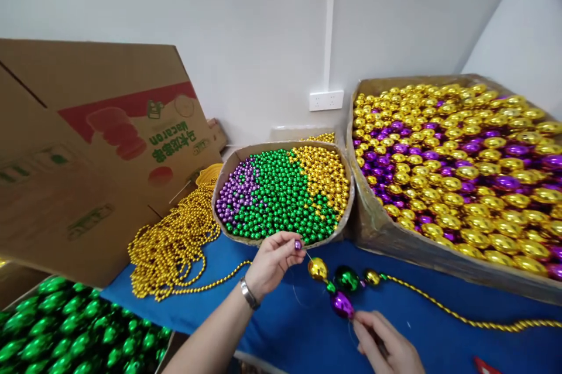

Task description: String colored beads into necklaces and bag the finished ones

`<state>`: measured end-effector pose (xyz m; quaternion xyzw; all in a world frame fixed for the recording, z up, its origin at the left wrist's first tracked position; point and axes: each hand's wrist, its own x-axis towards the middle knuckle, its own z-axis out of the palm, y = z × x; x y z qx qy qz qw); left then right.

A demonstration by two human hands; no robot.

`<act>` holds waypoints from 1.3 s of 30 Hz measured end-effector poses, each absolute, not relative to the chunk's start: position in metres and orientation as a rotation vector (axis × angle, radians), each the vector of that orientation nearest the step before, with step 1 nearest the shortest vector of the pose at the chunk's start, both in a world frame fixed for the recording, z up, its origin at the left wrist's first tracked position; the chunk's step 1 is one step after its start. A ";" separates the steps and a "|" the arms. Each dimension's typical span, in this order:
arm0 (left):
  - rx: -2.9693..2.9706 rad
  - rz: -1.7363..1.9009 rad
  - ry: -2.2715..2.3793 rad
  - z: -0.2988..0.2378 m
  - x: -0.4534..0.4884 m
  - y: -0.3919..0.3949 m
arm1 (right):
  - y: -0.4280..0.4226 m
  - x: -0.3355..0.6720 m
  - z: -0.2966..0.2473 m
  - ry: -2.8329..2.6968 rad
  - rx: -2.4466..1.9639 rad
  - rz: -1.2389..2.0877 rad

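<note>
Here, left hand [272, 260] pinches small purple bead [298, 244] between fingers, just above blue desk [307, 333]. Right hand [386, 347] fingers closed on thin wire by large purple bead [342, 305]. Strung beside it: gold bead [317, 269], green bead [346, 278], gold bead chain [461, 316]. Tray [281, 195] holds purple, green, gold beads. Cardboard box [109, 146] print upside down, green letters read "Macaron".

left hand [271, 260] pinching purple bead [298, 244], bead tray [228, 172]

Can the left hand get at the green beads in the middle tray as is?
Probably yes: the left hand pinches a small purple bead right at the tray's near rim, green beads lie uncovered just beyond.
</note>
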<state>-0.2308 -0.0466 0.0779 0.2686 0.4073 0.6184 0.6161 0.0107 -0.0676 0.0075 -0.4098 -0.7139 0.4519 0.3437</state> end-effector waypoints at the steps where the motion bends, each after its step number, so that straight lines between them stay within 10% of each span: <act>1: 0.608 1.426 0.937 0.077 -0.229 -0.047 | -0.068 0.011 0.006 -1.871 -1.066 1.155; 39: 0.692 1.398 0.978 0.062 -0.223 -0.054 | -0.072 0.013 0.009 -1.991 -1.044 0.797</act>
